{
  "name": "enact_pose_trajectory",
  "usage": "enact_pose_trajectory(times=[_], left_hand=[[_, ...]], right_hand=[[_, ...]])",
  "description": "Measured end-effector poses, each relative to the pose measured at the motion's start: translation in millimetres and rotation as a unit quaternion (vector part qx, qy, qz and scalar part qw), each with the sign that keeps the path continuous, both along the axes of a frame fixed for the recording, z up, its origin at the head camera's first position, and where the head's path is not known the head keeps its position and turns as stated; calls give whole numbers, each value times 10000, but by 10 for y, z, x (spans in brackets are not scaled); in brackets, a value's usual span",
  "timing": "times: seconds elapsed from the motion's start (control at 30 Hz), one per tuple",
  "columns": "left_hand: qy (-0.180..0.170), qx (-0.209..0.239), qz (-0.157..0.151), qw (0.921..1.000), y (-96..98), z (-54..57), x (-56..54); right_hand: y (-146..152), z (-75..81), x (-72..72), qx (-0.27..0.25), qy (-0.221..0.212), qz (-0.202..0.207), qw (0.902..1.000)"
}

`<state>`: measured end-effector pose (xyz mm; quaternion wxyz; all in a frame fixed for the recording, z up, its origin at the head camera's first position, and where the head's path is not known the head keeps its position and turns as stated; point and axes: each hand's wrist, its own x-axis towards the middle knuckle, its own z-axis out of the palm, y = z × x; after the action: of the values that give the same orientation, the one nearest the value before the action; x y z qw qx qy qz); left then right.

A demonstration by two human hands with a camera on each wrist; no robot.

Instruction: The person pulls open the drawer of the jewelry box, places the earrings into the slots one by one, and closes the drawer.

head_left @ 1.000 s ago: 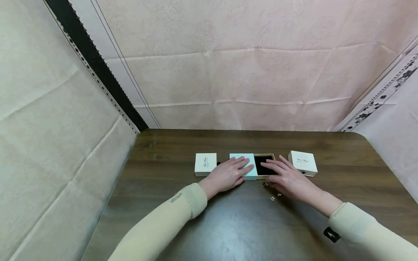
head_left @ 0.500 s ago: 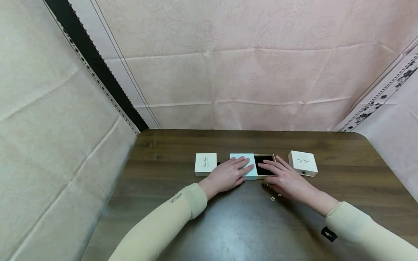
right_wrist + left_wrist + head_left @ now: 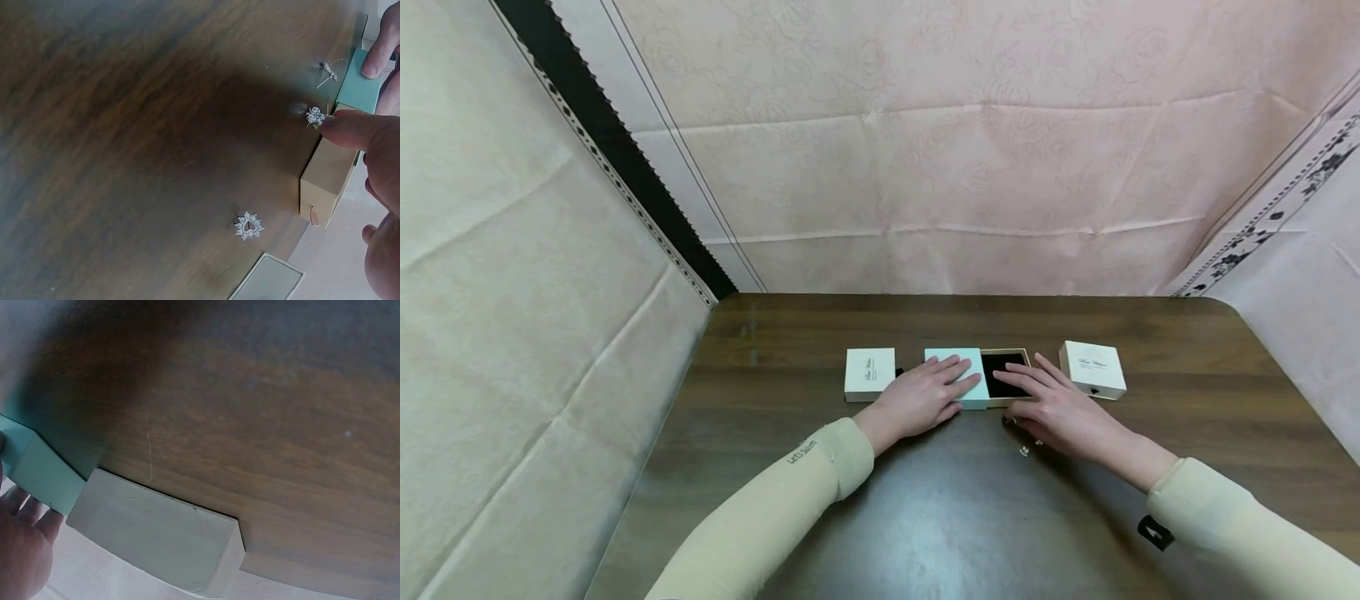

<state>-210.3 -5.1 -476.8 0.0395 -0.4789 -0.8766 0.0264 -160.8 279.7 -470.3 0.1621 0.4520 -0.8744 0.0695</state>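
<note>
My left hand (image 3: 921,396) lies with spread, fairly straight fingers over a light blue box sleeve (image 3: 952,357), its thumb at the near face (image 3: 354,86). From the sleeve's right side extends a drawer (image 3: 1002,353) with black lining. My right hand (image 3: 1063,417) is at the drawer's near edge. In the right wrist view its thumb and forefinger pinch a sparkling stud earring (image 3: 315,117); the forefinger is hidden there. Its other fingers reach over the lining. Another stud (image 3: 329,72) with a thin post and a heart-centred stud (image 3: 249,225) lie on the table.
A white box (image 3: 869,371) with printed lettering stands left of the sleeve, a dark tab beside it. Another white box (image 3: 1092,365) sits angled at the right. The brown table (image 3: 850,533) ends at cloth hangings behind (image 3: 962,192) and on both sides.
My right hand has shifted slightly left, its fingers farther over the drawer. The left hand and boxes have kept their places; the head view has tilted a little.
</note>
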Motion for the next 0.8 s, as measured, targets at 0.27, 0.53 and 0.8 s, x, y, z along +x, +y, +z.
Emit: enact_pose_trajectory(times=[0.27,0.53,0.8], left_hand=[[-1,9,5,10000,1,13,5],[-19,68,11,10000,-8,11,-2],[-51,52,17,10000,3,4,-3]], right_hand=[[4,-15,-22,57,-31,0,10000],[28,-20,-23,24,-35,18,10000],[23,-40,-20,42,-110,-17,9999]])
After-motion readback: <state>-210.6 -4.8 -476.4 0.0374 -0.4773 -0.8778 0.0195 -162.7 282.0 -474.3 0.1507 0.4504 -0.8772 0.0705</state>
